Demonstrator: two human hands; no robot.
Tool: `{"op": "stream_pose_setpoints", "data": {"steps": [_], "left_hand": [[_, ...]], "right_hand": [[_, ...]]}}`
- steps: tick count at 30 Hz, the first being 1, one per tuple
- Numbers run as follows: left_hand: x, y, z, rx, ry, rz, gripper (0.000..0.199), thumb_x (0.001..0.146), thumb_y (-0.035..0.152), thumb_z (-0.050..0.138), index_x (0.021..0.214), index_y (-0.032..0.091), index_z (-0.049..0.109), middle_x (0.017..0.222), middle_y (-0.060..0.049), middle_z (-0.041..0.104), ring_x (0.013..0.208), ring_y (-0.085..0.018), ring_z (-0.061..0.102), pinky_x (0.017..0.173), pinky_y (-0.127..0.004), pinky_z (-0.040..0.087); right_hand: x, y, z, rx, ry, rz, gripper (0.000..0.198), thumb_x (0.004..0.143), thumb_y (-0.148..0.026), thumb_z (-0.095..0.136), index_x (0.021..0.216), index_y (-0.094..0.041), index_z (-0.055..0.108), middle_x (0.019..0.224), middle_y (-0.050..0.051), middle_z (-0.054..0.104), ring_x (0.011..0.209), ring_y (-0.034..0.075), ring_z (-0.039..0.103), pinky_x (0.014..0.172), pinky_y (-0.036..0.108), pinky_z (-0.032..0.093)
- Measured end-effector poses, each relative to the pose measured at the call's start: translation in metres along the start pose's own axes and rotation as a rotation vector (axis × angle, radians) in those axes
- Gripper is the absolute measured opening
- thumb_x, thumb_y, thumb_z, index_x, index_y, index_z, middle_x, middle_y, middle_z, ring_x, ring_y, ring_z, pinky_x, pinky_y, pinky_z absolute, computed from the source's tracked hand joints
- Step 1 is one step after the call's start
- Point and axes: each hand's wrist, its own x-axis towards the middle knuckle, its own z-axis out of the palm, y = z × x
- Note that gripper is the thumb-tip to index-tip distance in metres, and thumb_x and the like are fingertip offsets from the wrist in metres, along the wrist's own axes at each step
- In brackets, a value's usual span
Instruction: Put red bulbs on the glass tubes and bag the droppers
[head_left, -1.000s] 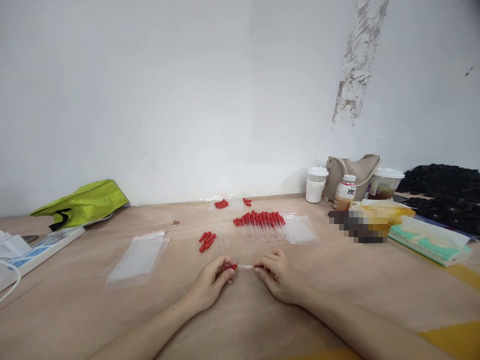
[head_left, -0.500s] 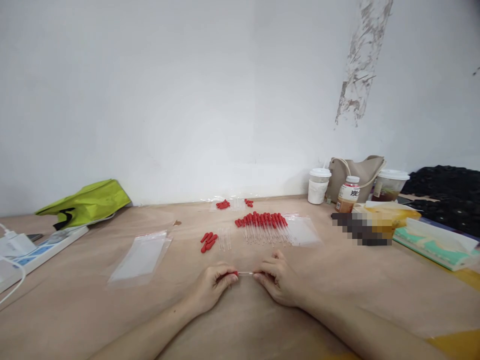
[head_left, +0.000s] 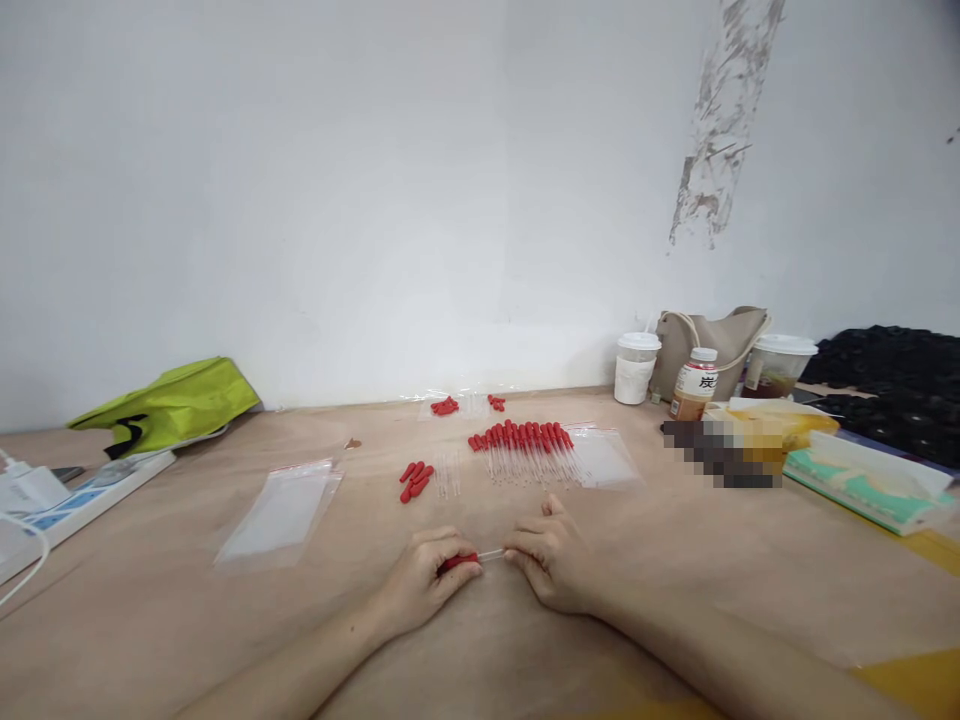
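1. While a small red rubber-like bulb [head_left: 459, 562] is gripped by the fingers of the left hand [head_left: 421, 585], a slender clear tube [head_left: 491, 555] at its mouth is pinched by the right hand [head_left: 553, 562], over the brown counter [head_left: 150, 600].
2. If pushed askew, the tube could be cracked.
3. If seated shallowly, it could be pulled free; depth cannot be told.

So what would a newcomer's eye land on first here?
Probably the row of red-topped droppers in the middle of the table. Next, the lime-green bag on the left, near the wall. In front, the left hand holds a red bulb and the right hand a clear tube.
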Motion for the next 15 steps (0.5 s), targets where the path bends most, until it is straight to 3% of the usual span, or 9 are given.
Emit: {"op": "stream_pose_setpoints", "data": {"steps": [15], "left_hand": [[0.004,-0.002,-0.005,0.08,0.027,0.12,0.022,0.087,0.025,0.04,0.087,0.017,0.061,0.078,-0.005,0.058,0.07,-0.015,0.054,0.064,-0.023,0.042]], "right_hand": [[0.007,-0.013,-0.001,0.03,-0.076,0.13,0.025,0.085,-0.022,0.037,0.069,-0.018,0.056,0.066,0.0,0.061,0.058,0.01,0.046,0.067,0.029,0.023]]}}
